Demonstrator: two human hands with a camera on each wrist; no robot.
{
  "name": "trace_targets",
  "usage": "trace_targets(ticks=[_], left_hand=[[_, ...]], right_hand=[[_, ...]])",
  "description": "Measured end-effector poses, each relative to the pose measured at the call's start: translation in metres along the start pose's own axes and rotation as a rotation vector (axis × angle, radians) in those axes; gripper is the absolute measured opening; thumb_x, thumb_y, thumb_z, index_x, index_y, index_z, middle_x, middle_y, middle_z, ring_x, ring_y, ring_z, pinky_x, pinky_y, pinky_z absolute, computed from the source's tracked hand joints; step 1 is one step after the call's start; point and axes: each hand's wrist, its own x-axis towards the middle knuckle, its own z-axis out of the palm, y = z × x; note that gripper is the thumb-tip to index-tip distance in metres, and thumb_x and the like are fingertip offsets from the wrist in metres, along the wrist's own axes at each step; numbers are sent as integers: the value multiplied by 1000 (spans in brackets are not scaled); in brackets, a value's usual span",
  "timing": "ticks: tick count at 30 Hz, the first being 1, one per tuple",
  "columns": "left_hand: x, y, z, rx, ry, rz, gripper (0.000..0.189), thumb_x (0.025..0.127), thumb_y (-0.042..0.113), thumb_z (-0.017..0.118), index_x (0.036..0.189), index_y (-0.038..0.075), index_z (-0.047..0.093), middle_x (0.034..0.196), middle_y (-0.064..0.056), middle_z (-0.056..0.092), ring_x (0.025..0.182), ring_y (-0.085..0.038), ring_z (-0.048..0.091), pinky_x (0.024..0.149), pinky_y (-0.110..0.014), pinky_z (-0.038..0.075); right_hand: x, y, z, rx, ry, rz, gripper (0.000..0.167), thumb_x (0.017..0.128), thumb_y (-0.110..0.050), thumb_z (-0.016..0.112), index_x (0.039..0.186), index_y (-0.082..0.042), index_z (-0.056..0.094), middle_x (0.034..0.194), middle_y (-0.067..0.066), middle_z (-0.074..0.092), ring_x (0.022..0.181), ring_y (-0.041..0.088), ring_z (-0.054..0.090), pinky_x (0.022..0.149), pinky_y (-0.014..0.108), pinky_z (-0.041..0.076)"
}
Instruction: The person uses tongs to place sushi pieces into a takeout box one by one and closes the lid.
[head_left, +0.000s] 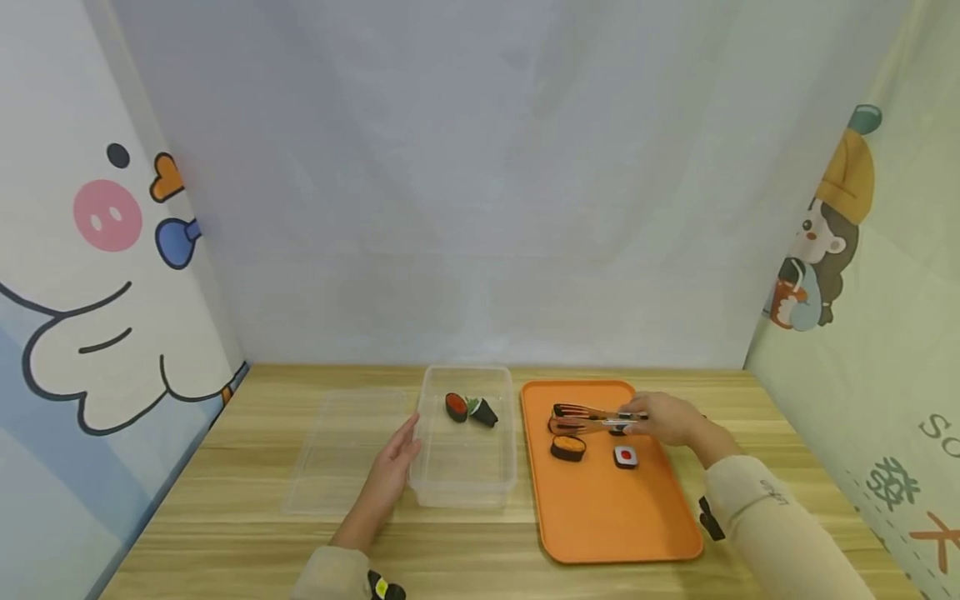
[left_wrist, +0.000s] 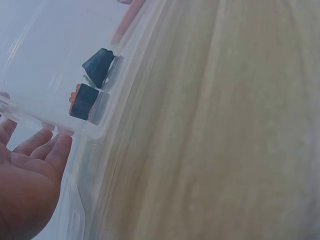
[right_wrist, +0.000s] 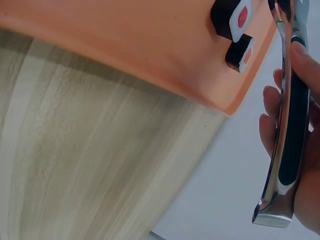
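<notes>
My right hand (head_left: 663,417) grips metal tongs (right_wrist: 292,130) with dark handle insets. Their slotted black heads point left, over the far part of the orange tray (head_left: 615,517). Just below the heads sits an orange-topped toy sushi (head_left: 567,448). A toy maki roll (head_left: 626,457) with a red centre lies nearer me; a second roll (right_wrist: 240,53) is partly hidden under the tongs in the head view. With fingers extended, my left hand (head_left: 392,467) touches the left side of a clear plastic box (head_left: 465,492). Inside are a red-topped toy sushi (head_left: 456,407) and a dark cone-shaped hand roll (head_left: 483,412).
A clear flat lid (head_left: 341,458) lies on the wooden table (head_left: 225,517), left of the box. The tray stands close to the box's right side. Behind the table hangs a pale curtain (head_left: 480,208), with printed cloth panels on both sides.
</notes>
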Motion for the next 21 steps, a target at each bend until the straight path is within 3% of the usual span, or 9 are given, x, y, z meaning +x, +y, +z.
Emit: trace_targets(ticks=[4, 9, 17, 21], left_hand=[[-1, 1, 1, -11, -1, -6, 50, 106, 11, 41, 153, 3, 28, 156, -23, 19, 143, -37, 16, 115, -48, 15], [0, 1, 3, -18, 9, -8, 49, 105, 10, 42, 152, 3, 30, 155, -23, 21, 143, -37, 18, 115, -47, 16], [1, -2, 2, -15, 21, -6, 48, 105, 10, 42, 151, 1, 31, 154, -25, 22, 142, -38, 19, 115, -48, 17], [1, -2, 2, -12, 18, 0, 48, 105, 10, 42, 151, 1, 31, 155, -25, 22, 142, -38, 19, 115, -48, 17]], right_hand=[[2, 3, 2, -6, 18, -31, 31, 92, -17, 68, 115, 3, 68, 102, 5, 63, 90, 24, 61, 75, 42, 51], [2, 5, 0, -1, 30, -16, 31, 93, -18, 67, 116, 3, 68, 104, 7, 63, 93, 27, 62, 78, 45, 52], [2, -5, -18, 9, 77, 15, 38, 95, -23, 65, 121, 5, 65, 123, 27, 58, 108, 44, 57, 87, 57, 49], [4, -15, -30, 12, 97, -13, 40, 95, -23, 65, 124, 5, 63, 116, 20, 62, 98, 34, 62, 80, 50, 52]])
